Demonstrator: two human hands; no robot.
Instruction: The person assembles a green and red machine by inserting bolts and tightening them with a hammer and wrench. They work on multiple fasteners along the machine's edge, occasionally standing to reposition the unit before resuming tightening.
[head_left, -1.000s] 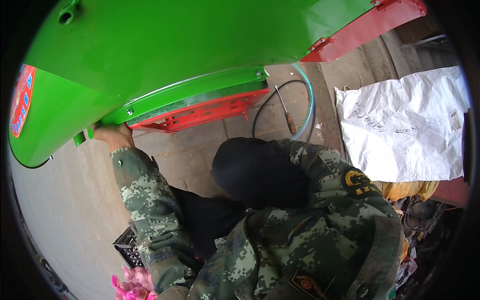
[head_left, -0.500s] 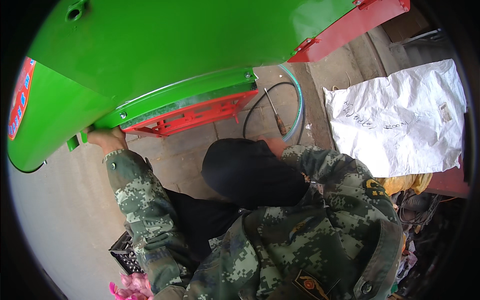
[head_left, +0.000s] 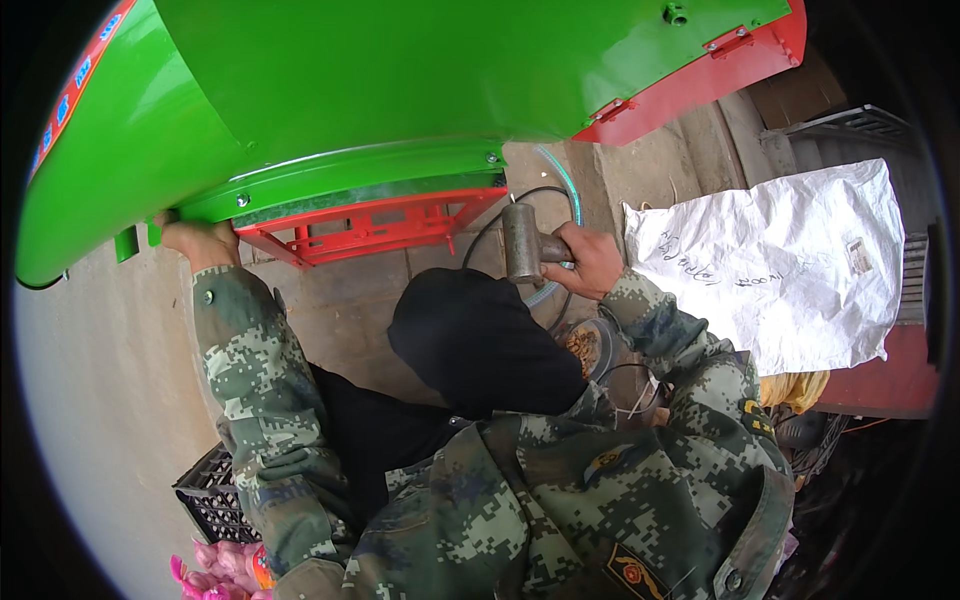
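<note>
Right hand (head_left: pixel 588 262) clenched around a grey metal hammer (head_left: pixel 524 243) at centre frame, left hand (head_left: pixel 200 243) gripping the lower edge of the green machine housing (head_left: pixel 400 90) at left, above its red frame (head_left: pixel 370 225), with a white sack (head_left: pixel 780 260) lying at right.

Your hammer (head_left: pixel 524 243) — dull grey metal head, standing upright — sits just below the green machine body (head_left: pixel 330 90), whose lower edge curves above a red frame (head_left: pixel 370 225).
</note>
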